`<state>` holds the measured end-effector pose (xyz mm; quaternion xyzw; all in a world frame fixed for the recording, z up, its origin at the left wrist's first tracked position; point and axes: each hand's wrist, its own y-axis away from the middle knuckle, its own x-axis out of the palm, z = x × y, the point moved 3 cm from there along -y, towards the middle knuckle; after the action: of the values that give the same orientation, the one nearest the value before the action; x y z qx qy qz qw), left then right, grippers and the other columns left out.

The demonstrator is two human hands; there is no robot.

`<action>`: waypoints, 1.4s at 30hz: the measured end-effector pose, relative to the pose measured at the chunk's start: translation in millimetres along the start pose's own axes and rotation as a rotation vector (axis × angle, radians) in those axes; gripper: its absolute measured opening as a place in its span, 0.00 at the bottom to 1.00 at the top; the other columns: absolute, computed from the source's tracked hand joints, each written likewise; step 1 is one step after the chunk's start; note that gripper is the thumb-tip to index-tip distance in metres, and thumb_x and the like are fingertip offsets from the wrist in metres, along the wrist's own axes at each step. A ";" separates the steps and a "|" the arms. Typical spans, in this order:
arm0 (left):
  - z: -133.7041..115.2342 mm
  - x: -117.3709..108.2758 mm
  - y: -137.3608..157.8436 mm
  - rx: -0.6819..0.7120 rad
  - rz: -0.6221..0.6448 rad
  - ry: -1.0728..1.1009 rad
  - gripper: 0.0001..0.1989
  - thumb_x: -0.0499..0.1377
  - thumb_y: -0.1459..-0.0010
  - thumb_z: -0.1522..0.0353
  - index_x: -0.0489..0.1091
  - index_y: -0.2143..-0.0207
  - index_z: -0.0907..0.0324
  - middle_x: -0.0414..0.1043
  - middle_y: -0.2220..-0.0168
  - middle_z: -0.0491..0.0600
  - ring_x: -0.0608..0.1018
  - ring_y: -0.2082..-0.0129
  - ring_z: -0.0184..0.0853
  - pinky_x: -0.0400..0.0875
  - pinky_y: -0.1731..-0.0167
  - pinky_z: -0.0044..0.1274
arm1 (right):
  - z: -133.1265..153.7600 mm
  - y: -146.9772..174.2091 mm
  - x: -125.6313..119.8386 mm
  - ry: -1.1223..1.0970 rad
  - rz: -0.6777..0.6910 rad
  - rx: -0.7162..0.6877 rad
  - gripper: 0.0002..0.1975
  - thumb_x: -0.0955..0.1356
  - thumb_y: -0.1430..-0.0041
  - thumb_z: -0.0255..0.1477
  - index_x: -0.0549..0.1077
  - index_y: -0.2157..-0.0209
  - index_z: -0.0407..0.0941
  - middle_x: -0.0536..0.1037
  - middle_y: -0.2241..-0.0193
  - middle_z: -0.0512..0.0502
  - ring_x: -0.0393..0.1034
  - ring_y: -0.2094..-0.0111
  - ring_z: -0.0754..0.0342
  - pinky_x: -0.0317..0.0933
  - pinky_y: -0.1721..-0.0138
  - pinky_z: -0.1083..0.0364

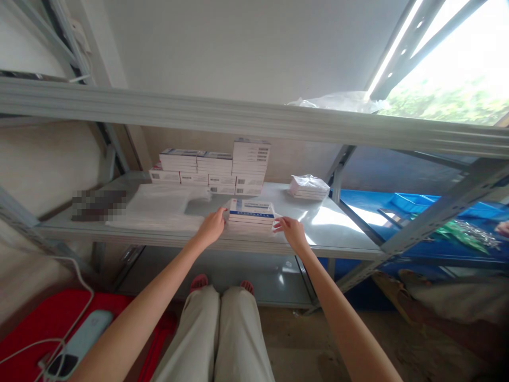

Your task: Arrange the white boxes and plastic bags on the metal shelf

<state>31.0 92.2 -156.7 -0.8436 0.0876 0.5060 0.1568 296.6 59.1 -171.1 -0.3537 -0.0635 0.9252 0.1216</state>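
Observation:
A short stack of flat white boxes with a blue band (251, 212) sits near the front edge of the shelf, with clear plastic bag film (226, 206) around it. My left hand (212, 227) pinches the film at the stack's left side. At the right side, my right hand (292, 232) has its fingers closed on the film's other edge. Left of the stack lies a pile of flat clear plastic bags (155, 207). Another small stack of boxes wrapped in plastic (309, 187) stands farther back on the right.
Rows of stacked white boxes (220, 178) stand along the back wall. A shelf beam (238, 119) crosses above my hands. At right are an upright post (429, 207), blue trays (421, 204) and another person's hand (503, 228). A pale device with a cable (85, 339) lies on a red surface.

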 end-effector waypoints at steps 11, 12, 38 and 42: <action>-0.6 3.7 -48.1 -0.039 -0.004 0.006 0.23 0.44 0.42 0.77 0.64 0.45 0.67 0.69 0.48 0.60 0.71 0.47 0.41 0.64 0.49 0.29 | -13.6 -58.3 23.5 -0.168 0.001 0.044 0.20 0.57 0.41 0.33 0.73 0.54 0.42 0.79 0.61 0.42 0.74 0.63 0.50 0.67 0.66 0.54; 1.0 4.6 -51.3 -0.049 0.002 0.008 0.22 0.45 0.41 0.77 0.66 0.47 0.66 0.70 0.49 0.60 0.72 0.48 0.41 0.65 0.50 0.29 | -15.0 -60.6 27.1 -0.160 0.028 0.049 0.20 0.57 0.41 0.32 0.74 0.55 0.42 0.79 0.61 0.42 0.74 0.63 0.50 0.67 0.66 0.54; -13.4 13.9 61.2 0.269 -0.365 -0.343 0.15 0.47 0.38 0.73 0.67 0.52 0.61 0.67 0.47 0.55 0.68 0.47 0.43 0.63 0.48 0.36 | -14.9 24.9 -4.7 0.097 -0.151 -0.425 0.17 0.59 0.39 0.30 0.69 0.49 0.49 0.60 0.41 0.42 0.56 0.41 0.49 0.54 0.41 0.45; -24.3 6.6 54.2 0.361 -0.314 -0.274 0.15 0.47 0.38 0.73 0.65 0.50 0.62 0.67 0.50 0.55 0.68 0.49 0.41 0.64 0.48 0.34 | 18.5 -0.8 -9.5 0.134 -0.039 -0.467 0.26 0.65 0.42 0.36 0.60 0.42 0.51 0.57 0.39 0.43 0.49 0.38 0.47 0.49 0.40 0.43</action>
<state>37.6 33.0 -161.4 -0.7291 0.0226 0.5609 0.3914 291.2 56.7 -151.2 -0.4317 -0.2740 0.8574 0.0582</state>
